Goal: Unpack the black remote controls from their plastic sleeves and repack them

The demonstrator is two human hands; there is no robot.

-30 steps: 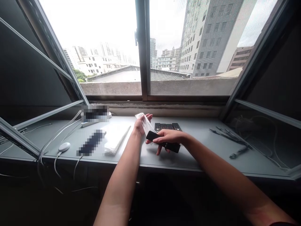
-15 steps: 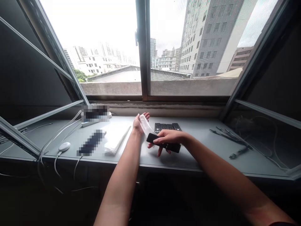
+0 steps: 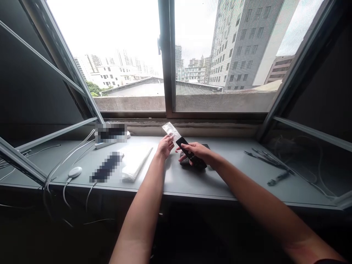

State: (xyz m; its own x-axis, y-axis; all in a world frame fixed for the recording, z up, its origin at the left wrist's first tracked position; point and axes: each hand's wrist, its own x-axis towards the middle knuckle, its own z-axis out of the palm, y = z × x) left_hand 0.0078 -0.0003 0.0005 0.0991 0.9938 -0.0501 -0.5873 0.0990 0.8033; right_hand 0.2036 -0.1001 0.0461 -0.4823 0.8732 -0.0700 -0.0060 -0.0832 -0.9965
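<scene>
My right hand (image 3: 196, 151) is closed around a black remote control (image 3: 190, 154), which slants with its upper end toward the left. Just beyond that end is a narrow clear plastic sleeve (image 3: 171, 129), pinched in the fingers of my left hand (image 3: 165, 145). The sleeve's near end meets the remote's tip; whether the tip is inside it I cannot tell. Beneath and behind my right hand lie more black remotes (image 3: 184, 160), mostly covered by the hand and the held remote.
A stack of clear plastic sleeves (image 3: 136, 163) lies left of my arms. Farther left are a blurred dark device (image 3: 107, 167), a white round charger (image 3: 75, 172) and a white power strip (image 3: 112, 141) with cables. Dark cables (image 3: 271, 161) spread on the right of the grey desk (image 3: 233, 183).
The remote has turned from nearly level to a steeper slant, its tip now against the sleeve. The sleeve has moved up and away, and my left fingers have closed on it.
</scene>
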